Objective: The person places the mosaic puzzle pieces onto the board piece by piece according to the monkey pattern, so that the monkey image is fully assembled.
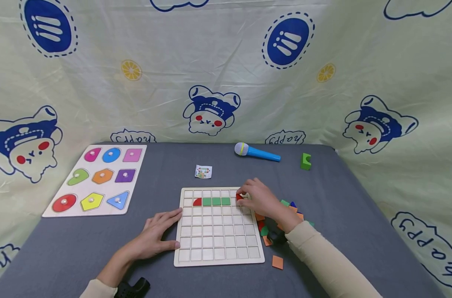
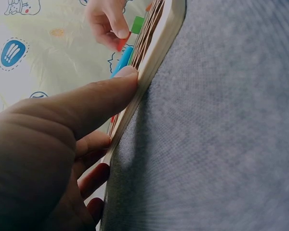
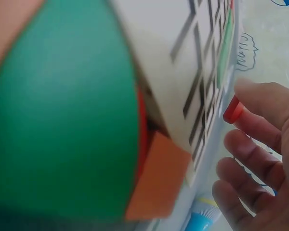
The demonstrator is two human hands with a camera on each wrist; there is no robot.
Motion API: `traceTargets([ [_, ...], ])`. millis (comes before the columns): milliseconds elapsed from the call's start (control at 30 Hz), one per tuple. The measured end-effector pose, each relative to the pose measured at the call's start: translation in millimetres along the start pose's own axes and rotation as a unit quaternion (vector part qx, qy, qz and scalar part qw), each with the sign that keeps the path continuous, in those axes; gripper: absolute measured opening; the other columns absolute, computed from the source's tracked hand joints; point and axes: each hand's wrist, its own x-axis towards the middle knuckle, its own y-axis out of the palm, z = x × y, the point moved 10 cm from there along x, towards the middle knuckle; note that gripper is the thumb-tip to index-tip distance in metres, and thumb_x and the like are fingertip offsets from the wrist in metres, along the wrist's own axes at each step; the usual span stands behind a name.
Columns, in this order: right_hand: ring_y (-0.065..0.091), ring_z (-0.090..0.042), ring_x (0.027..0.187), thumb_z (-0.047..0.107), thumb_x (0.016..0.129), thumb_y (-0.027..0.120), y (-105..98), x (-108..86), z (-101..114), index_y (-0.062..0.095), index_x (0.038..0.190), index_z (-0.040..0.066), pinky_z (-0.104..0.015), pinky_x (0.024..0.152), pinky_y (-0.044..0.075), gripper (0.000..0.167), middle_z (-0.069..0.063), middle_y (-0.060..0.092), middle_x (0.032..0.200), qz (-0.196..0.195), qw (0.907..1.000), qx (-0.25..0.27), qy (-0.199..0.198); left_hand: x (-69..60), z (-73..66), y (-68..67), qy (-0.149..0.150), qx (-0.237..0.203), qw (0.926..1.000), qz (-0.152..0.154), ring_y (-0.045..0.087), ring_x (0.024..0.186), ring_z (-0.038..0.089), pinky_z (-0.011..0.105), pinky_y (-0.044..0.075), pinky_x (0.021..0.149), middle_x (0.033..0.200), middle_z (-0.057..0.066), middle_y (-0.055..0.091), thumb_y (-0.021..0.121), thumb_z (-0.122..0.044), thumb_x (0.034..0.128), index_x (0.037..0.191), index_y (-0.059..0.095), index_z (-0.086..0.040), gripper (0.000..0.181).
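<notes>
A wooden grid board (image 1: 218, 262) lies on the grey cloth. In its second row sit a red quarter-round tile (image 1: 197, 202) and several green square tiles (image 1: 216, 201) to the right of it. My right hand (image 1: 261, 198) pinches a small red tile (image 3: 234, 110) between thumb and forefinger, over the right end of that row; its full shape is partly covered by the fingers. My left hand (image 1: 155, 234) rests against the board's left edge, with thumb and fingertips touching the rim and fingers extended.
Loose coloured tiles (image 1: 264, 230) are heaped right of the board, partly under my right wrist; an orange square (image 1: 277, 262) lies nearer. Behind are a small printed card (image 1: 203, 171), a blue toy microphone (image 1: 263, 154) and a green block (image 1: 305, 161). A shape puzzle (image 1: 95, 213) lies left.
</notes>
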Motion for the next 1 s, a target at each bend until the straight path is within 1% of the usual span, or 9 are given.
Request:
traceTargets([
  [167, 0.047, -0.015, 0.089, 0.031, 0.083, 0.072, 12.4, 10.5, 4.1, 0.072, 0.102, 0.016, -0.031, 0.077, 0.041, 0.025, -0.001, 0.063, 0.100, 0.018, 0.9998, -0.003, -0.010, 0.1, -1.0, -0.2, 0.002, -0.001, 1.0000, 0.000, 0.035, 0.129, 0.029, 0.050, 0.022, 0.094, 0.151, 0.008, 0.036, 0.071, -0.038, 0.0814, 0.143, 0.040, -0.006, 0.076],
  [267, 0.045, -0.014, 0.086, 0.030, 0.083, 0.072, 16.9, 13.6, 5.8, 0.073, 0.100, 0.016, -0.031, 0.075, 0.039, 0.022, -0.001, 0.063, 0.098, 0.024, 0.9996, -0.003, -0.015, 0.0, -0.3, 0.1, 0.001, -0.002, 1.0000, 0.001, 0.035, 0.129, 0.029, 0.050, 0.022, 0.094, 0.151, 0.007, 0.036, 0.070, -0.039, 0.0814, 0.143, 0.041, -0.007, 0.076],
  [533, 0.045, -0.012, 0.085, 0.032, 0.082, 0.073, 22.9, 14.6, 4.4, 0.073, 0.101, 0.018, -0.030, 0.073, 0.041, 0.023, 0.001, 0.061, 0.098, 0.045, 0.9989, -0.010, 0.000, -0.1, 1.5, 0.5, 0.000, -0.003, 1.0000, 0.000, 0.035, 0.129, 0.029, 0.050, 0.022, 0.094, 0.152, 0.007, 0.036, 0.070, -0.039, 0.0814, 0.143, 0.040, -0.007, 0.076],
  [733, 0.046, -0.012, 0.086, 0.032, 0.082, 0.073, 23.7, 14.5, 3.7, 0.073, 0.101, 0.019, -0.030, 0.072, 0.040, 0.024, 0.002, 0.060, 0.097, 0.047, 0.9988, -0.010, 0.004, 0.1, 2.0, 1.0, 0.000, -0.003, 1.0000, 0.000, 0.035, 0.129, 0.029, 0.050, 0.022, 0.094, 0.152, 0.006, 0.036, 0.070, -0.040, 0.0815, 0.143, 0.040, -0.007, 0.076],
  [1000, 0.045, -0.011, 0.084, 0.032, 0.081, 0.074, 23.5, 13.9, 3.8, 0.073, 0.102, 0.019, -0.029, 0.071, 0.039, 0.025, 0.002, 0.059, 0.094, 0.039, 0.9990, -0.021, -0.005, 0.5, 1.9, 0.9, 0.000, -0.001, 1.0000, 0.001, 0.035, 0.129, 0.029, 0.050, 0.021, 0.095, 0.152, 0.006, 0.036, 0.070, -0.040, 0.0813, 0.143, 0.041, -0.007, 0.076],
])
